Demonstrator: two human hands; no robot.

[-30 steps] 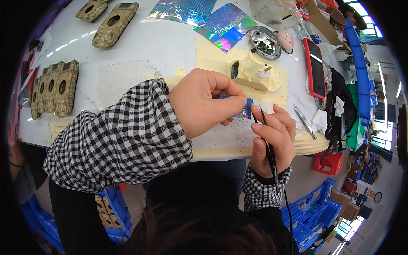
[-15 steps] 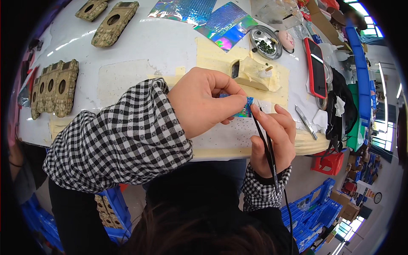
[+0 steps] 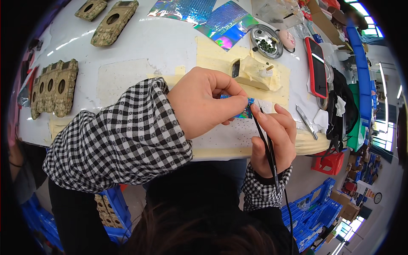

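My left hand (image 3: pixel 206 102) is closed, with thumb and forefinger pinching a small shiny holographic sheet piece (image 3: pixel 243 114) that is mostly covered by the fingers. Black tweezers (image 3: pixel 269 156) lie in my right hand (image 3: pixel 278 138), which grips them with their tips pointing up toward the piece beside my left thumb. Whether the tips touch the piece I cannot tell. Below both hands lies a white sheet (image 3: pixel 225 142) sprinkled with tiny dark specks. Just beyond stands a tape-covered block (image 3: pixel 250 78) with a short stick on top.
Camouflage tank hull parts (image 3: pixel 114 23) lie at the left. Holographic sheets (image 3: pixel 227 25) and a round dish (image 3: pixel 274 34) holding small dark green bits sit at the back. To the right are a red-cased phone (image 3: pixel 315 68), silver tweezers (image 3: pixel 307 122) and blue crates (image 3: pixel 312 214).
The holographic piece has shifted very slightly to the right in my left fingers. Both hands hold nearly the same position.
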